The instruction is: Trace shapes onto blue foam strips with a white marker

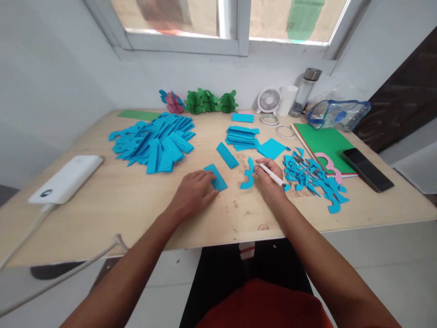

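Observation:
My left hand [194, 190] lies on the wooden table [136, 214], its fingers curled down on a small folded blue paper rectangle [216, 176]. My right hand [269, 175] grips a white pen [272, 175] that points toward a curved blue paper cutout [248, 175] just left of it. A second blue rectangle [227, 155] lies a little farther back between the hands.
A heap of blue cut pieces [153, 141] lies at the left, a stack of blue rectangles [241, 137] in the middle, blue scraps with scissors [309, 175] at the right. Green sheets [321, 141], a phone [367, 168], a white power bank [66, 178], tape rolls [269, 120], a fan [269, 100], a bottle [305, 91].

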Demonstrator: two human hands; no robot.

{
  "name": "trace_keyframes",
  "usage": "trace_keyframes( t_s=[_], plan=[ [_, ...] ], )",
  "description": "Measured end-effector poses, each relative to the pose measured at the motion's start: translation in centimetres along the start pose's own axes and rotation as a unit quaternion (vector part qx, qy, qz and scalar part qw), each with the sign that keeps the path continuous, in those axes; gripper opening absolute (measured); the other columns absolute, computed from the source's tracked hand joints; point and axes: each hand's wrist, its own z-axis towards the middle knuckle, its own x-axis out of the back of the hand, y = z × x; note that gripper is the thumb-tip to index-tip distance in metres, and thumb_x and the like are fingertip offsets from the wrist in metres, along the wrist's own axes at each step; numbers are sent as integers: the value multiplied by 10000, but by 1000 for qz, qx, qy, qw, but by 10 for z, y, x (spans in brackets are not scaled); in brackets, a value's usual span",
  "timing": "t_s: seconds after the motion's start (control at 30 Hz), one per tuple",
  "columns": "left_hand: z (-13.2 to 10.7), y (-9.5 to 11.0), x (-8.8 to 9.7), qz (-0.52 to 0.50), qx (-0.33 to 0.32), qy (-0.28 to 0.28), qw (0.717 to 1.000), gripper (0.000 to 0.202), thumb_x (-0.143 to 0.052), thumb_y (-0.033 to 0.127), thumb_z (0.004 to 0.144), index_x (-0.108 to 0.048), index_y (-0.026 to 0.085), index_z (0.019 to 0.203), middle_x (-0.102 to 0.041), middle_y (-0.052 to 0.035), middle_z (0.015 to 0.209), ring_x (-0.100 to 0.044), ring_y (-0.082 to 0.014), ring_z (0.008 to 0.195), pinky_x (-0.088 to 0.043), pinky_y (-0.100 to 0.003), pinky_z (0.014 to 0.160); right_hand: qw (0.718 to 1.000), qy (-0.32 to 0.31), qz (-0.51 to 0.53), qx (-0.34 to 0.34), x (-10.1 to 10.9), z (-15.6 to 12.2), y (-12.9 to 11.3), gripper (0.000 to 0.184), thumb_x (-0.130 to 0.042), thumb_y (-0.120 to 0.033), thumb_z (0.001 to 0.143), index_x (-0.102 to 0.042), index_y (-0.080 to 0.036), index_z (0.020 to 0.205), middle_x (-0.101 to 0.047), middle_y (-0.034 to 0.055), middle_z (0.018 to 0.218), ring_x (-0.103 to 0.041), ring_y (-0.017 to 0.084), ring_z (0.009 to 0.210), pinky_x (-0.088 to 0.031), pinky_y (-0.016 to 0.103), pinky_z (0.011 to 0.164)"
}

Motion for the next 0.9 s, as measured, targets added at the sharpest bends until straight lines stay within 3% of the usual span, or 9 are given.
trace_keyframes(
  t_s=[0.23,0.57,0.9],
  plan=[
    [3,-9,2,1,9,0,1000,281,-395,345,894,-595,188,1014,-676,-147,1054,-589,-325,1100,-448,-498,939,999,5,32,-10,-1,-1,-1,221,-666,-312,629,-624,-227,829,-563,-41,669,-511,142,623,-372,272,568],
    [-3,1,2,4,37,5,999,413,-477,453,875,-567,169,1162,-606,-186,1305,-519,-360,1261,-412,-539,1045,999,8,40,-15,-1,-2,-1,242,-679,-319,620,-629,-220,835,-546,-60,631,-471,118,572,-350,255,547],
    [-2,-1,2,-4,29,-7,1000,397,-470,439,891,-572,169,1163,-604,-182,1318,-500,-357,1285,-390,-546,1065,999,0,35,-13,0,-1,0,253,-685,-321,615,-633,-220,841,-546,-55,634,-482,126,583,-350,256,543]
  ],
)
